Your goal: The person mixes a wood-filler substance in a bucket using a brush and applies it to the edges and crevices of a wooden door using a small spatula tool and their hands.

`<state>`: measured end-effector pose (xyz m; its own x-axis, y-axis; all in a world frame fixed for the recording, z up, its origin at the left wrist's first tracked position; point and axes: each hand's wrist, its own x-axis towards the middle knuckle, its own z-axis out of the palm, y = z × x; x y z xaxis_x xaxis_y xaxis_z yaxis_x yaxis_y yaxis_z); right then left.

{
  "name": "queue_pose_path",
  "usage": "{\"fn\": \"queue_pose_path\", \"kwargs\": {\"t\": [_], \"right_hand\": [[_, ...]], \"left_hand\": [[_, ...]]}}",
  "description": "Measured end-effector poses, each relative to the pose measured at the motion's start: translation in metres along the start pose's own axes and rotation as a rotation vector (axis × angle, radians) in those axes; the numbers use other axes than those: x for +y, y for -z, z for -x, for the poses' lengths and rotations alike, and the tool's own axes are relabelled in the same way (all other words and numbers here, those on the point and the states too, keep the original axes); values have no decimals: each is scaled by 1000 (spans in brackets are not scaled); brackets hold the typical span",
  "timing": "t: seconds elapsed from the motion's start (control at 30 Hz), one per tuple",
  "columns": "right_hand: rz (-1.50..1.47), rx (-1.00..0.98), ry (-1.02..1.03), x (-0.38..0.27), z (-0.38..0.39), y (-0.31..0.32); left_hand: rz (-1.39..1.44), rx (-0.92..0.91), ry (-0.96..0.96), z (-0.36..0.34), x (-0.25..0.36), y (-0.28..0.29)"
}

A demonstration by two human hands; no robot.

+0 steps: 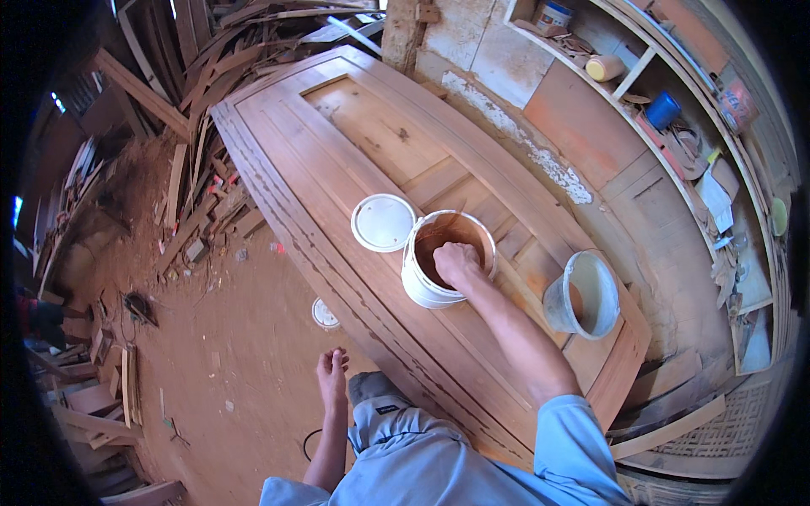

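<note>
My right hand (458,262) is closed in a fist at the mouth of a white plastic bucket (429,287). Brown material coats the inside of that bucket; whatever the fist grips is hidden below it. Beside the bucket's left rim a round white lid (384,223) lies flat. Both rest on a large panelled wooden door (346,177) that is laid down in front of me. My left hand (332,371) hangs left of the door's near edge, fingers loosely bent with nothing in them. To the right stands a second, pale bucket (582,295), its inside stained brown.
A white round lid or container (325,313) is on the floor by the door's left edge. Wood scraps (224,211) are piled at far left. Wall shelves (629,76) on the right hold a blue can (663,110) and several other containers. Carved lattice (717,430) lies at lower right.
</note>
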<state>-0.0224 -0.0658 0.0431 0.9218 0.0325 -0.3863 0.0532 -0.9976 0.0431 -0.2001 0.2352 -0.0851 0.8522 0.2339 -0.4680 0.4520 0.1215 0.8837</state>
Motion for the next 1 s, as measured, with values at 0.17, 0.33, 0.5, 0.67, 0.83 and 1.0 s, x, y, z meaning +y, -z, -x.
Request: {"fn": "queue_pose_path", "kwargs": {"t": [0.17, 0.33, 0.5, 0.67, 0.83, 1.0], "right_hand": [[167, -286, 36, 4, 6, 16], [-121, -699, -14, 39, 6, 52], [-754, -666, -66, 95, 29, 51], [-1049, -554, -39, 119, 47, 34], [-904, -270, -56, 111, 59, 29], [-227, -2, -100, 51, 49, 30]], "left_hand": [[11, -69, -36, 1, 6, -25], [3, -189, -220, -26, 51, -62], [90, -202, -334, -47, 115, -102], [111, -249, -401, -72, 143, -149], [63, -195, -525, -94, 136, -194], [-29, -145, -490, -94, 122, -227]]}}
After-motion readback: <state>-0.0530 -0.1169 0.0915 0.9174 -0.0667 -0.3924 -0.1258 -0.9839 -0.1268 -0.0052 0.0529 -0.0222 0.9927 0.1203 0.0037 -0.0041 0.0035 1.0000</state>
